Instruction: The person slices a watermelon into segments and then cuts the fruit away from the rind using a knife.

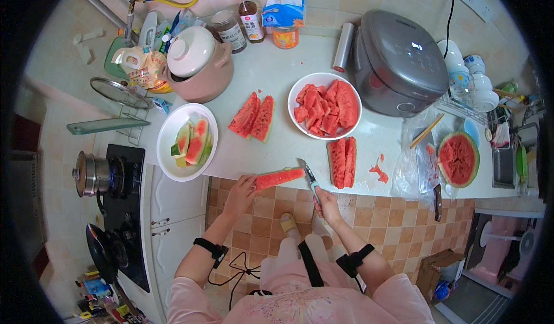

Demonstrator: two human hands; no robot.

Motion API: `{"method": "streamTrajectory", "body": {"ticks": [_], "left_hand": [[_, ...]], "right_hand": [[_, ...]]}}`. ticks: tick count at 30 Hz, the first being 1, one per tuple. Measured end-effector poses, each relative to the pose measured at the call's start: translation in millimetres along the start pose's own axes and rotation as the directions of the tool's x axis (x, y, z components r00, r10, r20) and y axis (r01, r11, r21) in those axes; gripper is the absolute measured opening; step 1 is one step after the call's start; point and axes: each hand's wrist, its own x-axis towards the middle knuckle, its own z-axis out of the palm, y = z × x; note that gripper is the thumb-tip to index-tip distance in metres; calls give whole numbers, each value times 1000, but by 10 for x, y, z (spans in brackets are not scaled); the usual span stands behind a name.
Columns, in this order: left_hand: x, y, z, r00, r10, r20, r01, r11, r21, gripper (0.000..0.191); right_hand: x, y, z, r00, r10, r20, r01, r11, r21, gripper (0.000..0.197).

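Note:
My left hand [242, 192] grips one end of a long watermelon slice [280, 178] at the counter's front edge. In my right hand [325, 202] is a small knife [312, 181] with a light green handle, its blade close to the slice's other end. A white bowl of red watermelon chunks [324, 75] stands behind. Two cut wedges [255, 118] lie to the left of it, and more strips [342, 163] lie in front of it. At the left, a white bowl [163, 163] holds rind pieces [194, 148]. Half a watermelon [458, 159] sits at the right.
A large knife [437, 202] lies on plastic wrap [409, 168], its handle past the counter edge, near chopsticks [427, 130]. A grey rice cooker [400, 64] and a pink lidded pot [207, 77] stand behind. At the left, a steel pot [91, 176] stands on a lit gas stove [134, 237].

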Motion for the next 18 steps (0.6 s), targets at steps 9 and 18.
{"method": "streamTrajectory", "body": {"ticks": [9, 18], "left_hand": [[20, 59, 13, 1000, -1, 1, 1, 999, 43, 39], [-98, 49, 66, 999, -27, 29, 24, 994, 106, 45]], "right_hand": [[-59, -46, 131, 996, 85, 36, -83, 994, -67, 38], [41, 177, 62, 975, -192, -109, 182, 979, -96, 38]]}}
